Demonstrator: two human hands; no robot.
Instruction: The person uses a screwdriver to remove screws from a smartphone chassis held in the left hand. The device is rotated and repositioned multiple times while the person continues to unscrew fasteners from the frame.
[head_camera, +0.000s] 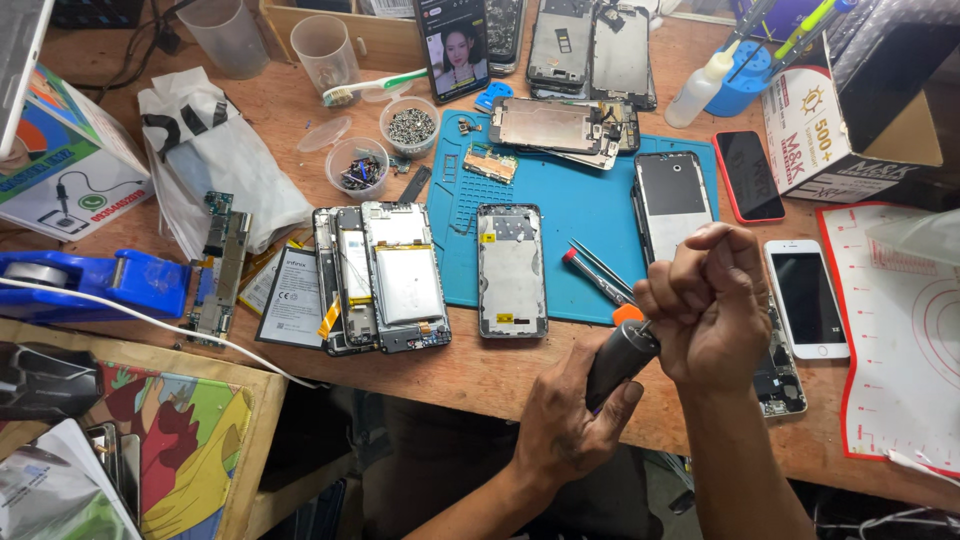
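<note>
Beside the blue mat (580, 215), tweezers (600, 263) flank both hands' dark tool (618, 362).

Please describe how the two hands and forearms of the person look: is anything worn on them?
Both the left hand and the right hand are bare: no gloves, rings, watch or bracelet can be seen. The forearms are also uncovered as far as the bottom edge of the picture, with no sleeve visible.

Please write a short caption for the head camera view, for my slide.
Left hand holds a dark cylindrical tool while the right hand grips its tip, above opened phones on a blue mat.
</note>
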